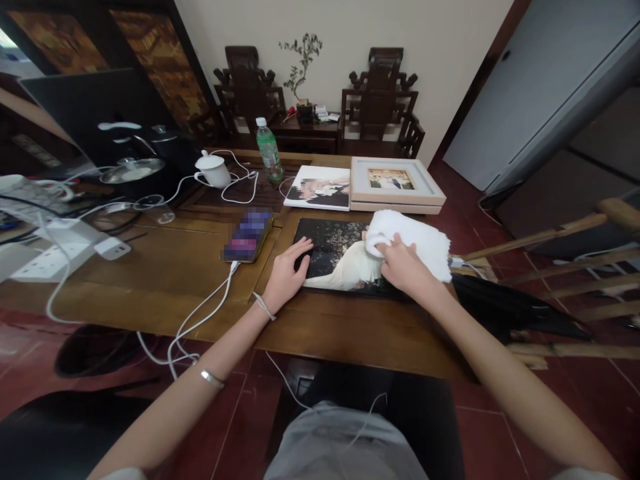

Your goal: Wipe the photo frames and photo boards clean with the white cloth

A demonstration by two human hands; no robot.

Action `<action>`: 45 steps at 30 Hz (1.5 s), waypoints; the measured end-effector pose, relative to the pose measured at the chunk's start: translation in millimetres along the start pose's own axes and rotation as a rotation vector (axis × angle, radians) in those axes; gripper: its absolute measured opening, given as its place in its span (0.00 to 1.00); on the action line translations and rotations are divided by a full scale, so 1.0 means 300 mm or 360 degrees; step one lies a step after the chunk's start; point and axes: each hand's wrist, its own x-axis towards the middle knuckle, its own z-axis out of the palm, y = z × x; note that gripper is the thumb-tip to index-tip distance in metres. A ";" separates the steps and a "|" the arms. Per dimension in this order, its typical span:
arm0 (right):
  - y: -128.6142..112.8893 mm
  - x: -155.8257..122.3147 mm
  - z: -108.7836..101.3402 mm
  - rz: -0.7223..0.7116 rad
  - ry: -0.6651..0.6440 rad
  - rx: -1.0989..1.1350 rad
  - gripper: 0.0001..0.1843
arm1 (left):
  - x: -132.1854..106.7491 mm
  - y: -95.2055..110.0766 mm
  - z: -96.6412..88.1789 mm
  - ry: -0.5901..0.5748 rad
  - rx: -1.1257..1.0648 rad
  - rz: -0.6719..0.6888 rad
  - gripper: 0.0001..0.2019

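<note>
On the photo (330,248), the right hand (401,267) clutches a bunched cloth (423,237), pressing it down. The left hand (287,273) lies flat and open on its left edge, probably steadying it. A phone (249,235) sits just left.

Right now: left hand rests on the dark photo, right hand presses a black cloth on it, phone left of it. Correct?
No. Head view: the cloth is white, not black. The left hand rests on the dark photo, right hand presses the cloth on it, phone left of it.
</note>
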 end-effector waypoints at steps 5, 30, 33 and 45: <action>-0.101 0.057 -0.004 -0.0149 0.0020 0.0022 0.24 | -0.001 -0.006 0.005 0.0015 0.0002 0.0015 0.13; 0.144 -0.106 0.088 -0.0246 0.0285 0.0158 0.21 | -0.001 -0.007 0.006 -0.0007 0.0046 0.0052 0.13; 0.087 -0.243 0.102 -0.0377 0.0285 0.0173 0.19 | -0.002 -0.005 0.006 -0.0006 0.0043 0.0051 0.13; 0.093 -0.281 0.041 -0.0536 0.0096 0.0299 0.21 | -0.001 -0.008 0.006 -0.0010 0.0048 0.0055 0.13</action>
